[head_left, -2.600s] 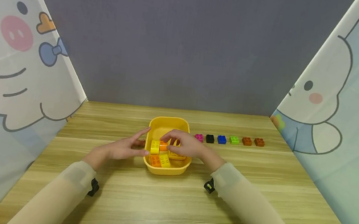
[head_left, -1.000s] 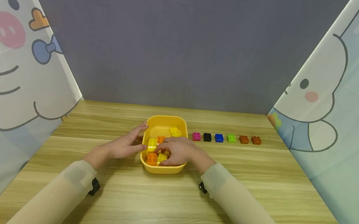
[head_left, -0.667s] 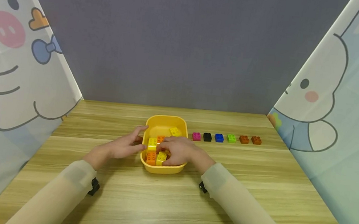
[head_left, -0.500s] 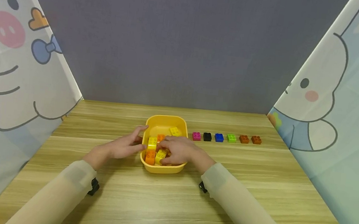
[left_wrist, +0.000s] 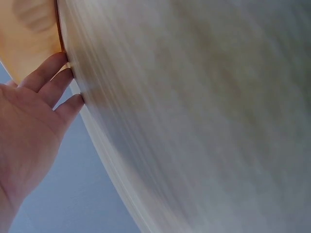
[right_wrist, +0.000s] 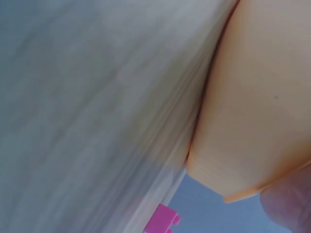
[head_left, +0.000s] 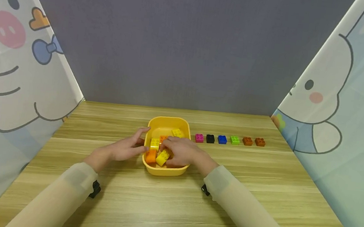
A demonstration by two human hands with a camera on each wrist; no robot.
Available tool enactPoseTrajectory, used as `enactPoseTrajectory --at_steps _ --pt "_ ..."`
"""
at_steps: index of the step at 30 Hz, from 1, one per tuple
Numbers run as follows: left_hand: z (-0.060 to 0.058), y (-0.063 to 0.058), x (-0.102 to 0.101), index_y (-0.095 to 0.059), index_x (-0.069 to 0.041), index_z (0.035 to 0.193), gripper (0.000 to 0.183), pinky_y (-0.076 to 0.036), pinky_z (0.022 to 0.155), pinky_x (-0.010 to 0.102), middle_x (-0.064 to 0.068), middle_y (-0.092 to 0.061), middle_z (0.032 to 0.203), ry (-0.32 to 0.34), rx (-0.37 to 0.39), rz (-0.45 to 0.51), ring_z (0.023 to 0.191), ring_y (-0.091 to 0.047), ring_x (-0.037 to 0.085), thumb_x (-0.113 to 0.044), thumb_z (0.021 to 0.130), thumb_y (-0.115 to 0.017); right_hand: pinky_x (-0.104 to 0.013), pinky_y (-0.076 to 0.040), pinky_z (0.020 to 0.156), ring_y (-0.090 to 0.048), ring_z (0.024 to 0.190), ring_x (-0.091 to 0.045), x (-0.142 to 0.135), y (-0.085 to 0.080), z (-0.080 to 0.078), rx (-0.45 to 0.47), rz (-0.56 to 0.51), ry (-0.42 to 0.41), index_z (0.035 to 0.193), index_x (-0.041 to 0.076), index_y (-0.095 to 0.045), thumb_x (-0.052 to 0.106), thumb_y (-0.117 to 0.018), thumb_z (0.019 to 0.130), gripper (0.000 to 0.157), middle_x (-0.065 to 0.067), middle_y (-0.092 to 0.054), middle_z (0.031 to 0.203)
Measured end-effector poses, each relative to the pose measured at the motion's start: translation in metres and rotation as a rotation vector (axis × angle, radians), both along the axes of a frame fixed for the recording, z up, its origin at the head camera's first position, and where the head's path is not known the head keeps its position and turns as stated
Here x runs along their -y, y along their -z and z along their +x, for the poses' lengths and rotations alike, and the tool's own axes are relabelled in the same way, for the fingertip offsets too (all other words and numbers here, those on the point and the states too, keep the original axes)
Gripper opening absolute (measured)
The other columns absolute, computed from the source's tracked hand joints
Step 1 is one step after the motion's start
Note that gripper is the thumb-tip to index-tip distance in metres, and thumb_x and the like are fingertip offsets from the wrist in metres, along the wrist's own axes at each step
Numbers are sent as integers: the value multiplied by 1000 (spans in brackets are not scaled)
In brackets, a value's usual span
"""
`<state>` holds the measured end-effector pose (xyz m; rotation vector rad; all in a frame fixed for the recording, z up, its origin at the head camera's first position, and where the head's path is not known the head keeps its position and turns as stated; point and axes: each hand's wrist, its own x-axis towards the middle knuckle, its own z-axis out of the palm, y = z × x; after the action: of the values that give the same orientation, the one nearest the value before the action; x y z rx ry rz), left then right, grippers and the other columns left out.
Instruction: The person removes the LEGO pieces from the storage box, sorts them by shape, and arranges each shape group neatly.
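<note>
A yellow plastic bin (head_left: 162, 171) holds several building bricks. At its left wall is my left hand (head_left: 125, 148), fingers spread, with thumb and index finger touching the rim. The left wrist view shows that hand's fingertips (left_wrist: 73, 102) at the bin's base. My right hand (head_left: 182, 152) reaches into the bin over the right rim, its curled fingers and thumb around a tilted yellow brick (head_left: 163, 157). Beside this lies an orange brick (head_left: 151, 156). Another yellow brick (head_left: 154, 143) and an orange one (head_left: 163, 139) sit just behind. The right palm hides part of the bin's inside.
Right of the bin, a row of bricks runs along the wooden table (head_left: 165, 208): pink (head_left: 199, 138), black (head_left: 210, 139), blue (head_left: 222, 139), lime green (head_left: 234, 140) and two brown (head_left: 247, 141). A yellow brick (head_left: 177, 132) lies at the bin's back right.
My right hand has moved from the bin's middle toward its front. The front yellow brick has turned and tilted at its fingers, and the orange brick beside it has shifted left. My left hand stays.
</note>
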<state>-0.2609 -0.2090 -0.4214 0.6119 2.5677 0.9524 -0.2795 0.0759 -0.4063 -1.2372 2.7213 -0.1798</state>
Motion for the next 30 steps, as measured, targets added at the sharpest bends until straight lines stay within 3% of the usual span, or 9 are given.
enactPoseTrajectory --at_steps 5,10,15,19,21,26,30 --pt "0 -1 0 -3 -23 175 85 -37 127 69 23 -57 162 -6 3 -4 149 -57 43 -52 113 -54 -29 -50 78 -58 92 -11 -1 1 -1 17 -46 20 128 29 -64 49 -80 97 41 10 -66 109" --pt "1 -2 0 -3 -22 175 85 -37 127 68 22 -58 161 -5 -8 -8 149 -58 43 -51 114 -54 -33 -55 91 -63 103 -12 -3 1 -1 11 -65 -4 143 31 -61 52 -74 103 47 8 -70 138" --pt "2 -2 0 -3 -23 175 84 -39 126 68 20 -60 161 1 -20 -9 148 -59 42 -51 114 -53 -36 -58 85 -67 90 -17 -7 1 1 44 -168 -30 156 34 -50 51 -67 109 53 3 -72 142" --pt "1 -1 0 -3 -23 175 84 -38 125 69 20 -59 161 3 -23 -9 147 -59 42 -52 114 -53 -33 -56 87 -64 93 -15 -9 3 0 58 -276 -50 148 33 -56 48 -69 108 45 5 -73 138" --pt "2 -1 0 -3 -23 175 84 -38 126 70 20 -59 162 1 -19 -7 148 -58 43 -52 114 -53 -31 -53 83 -61 90 -15 -9 3 0 75 -309 -42 142 31 -60 46 -73 105 42 4 -75 123" --pt "2 -1 0 -3 -25 176 84 -38 126 70 21 -57 163 -5 6 7 150 -56 44 -52 114 -53 -28 -49 72 -57 79 -12 -9 1 1 121 -304 19 146 30 -58 42 -83 100 54 5 -64 93" --pt "2 0 1 -2 -28 176 85 -37 126 70 21 -57 163 -3 13 12 150 -56 43 -53 113 -54 -28 -50 69 -57 76 -11 -9 0 2 123 -275 48 150 30 -54 34 -82 96 61 6 -64 91"
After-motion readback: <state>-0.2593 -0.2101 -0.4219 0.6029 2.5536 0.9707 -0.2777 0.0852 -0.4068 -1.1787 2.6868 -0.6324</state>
